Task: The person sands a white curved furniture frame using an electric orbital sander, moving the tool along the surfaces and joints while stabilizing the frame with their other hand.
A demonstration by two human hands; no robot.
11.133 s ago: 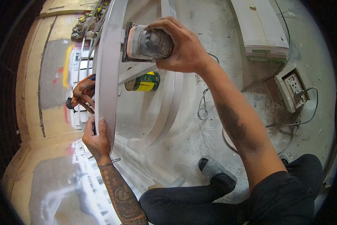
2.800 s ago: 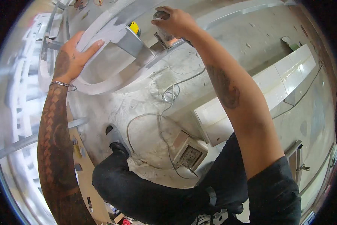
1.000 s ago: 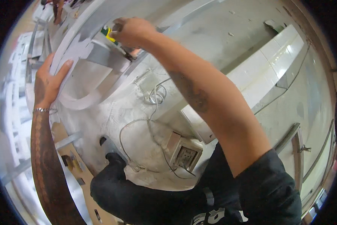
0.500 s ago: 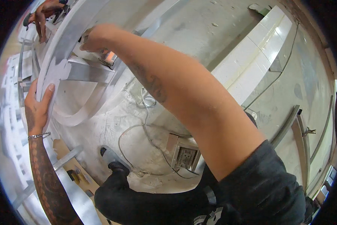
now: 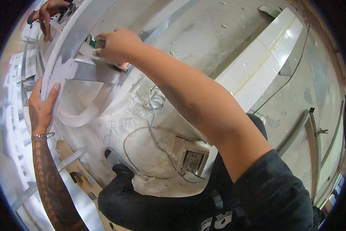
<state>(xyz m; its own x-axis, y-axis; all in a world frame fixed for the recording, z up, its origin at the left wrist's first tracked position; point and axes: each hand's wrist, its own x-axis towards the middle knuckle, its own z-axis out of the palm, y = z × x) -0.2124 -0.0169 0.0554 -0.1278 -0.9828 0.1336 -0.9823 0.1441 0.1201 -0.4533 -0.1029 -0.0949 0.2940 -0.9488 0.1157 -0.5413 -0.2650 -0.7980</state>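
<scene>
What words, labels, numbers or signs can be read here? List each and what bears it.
Black garment, lower edge: pale lettering, cut off; no whole word reads.
Floor at right: dark marks, too blurred to read.
Green can: mostly hidden by the right hand; no text readable.

My view comes from the left fisheye on the person's head, looking steeply down over the black trousers point(image 5: 142, 210) to the floor point(image 5: 111, 131). The right sleeve point(image 5: 277, 188) looms close to my lens; the right hand point(image 5: 117, 44) and left hand point(image 5: 42, 109) sit farther out, and a co-worker point(image 5: 45, 17) is small at my upper-left rim, where straight edges bend.
</scene>
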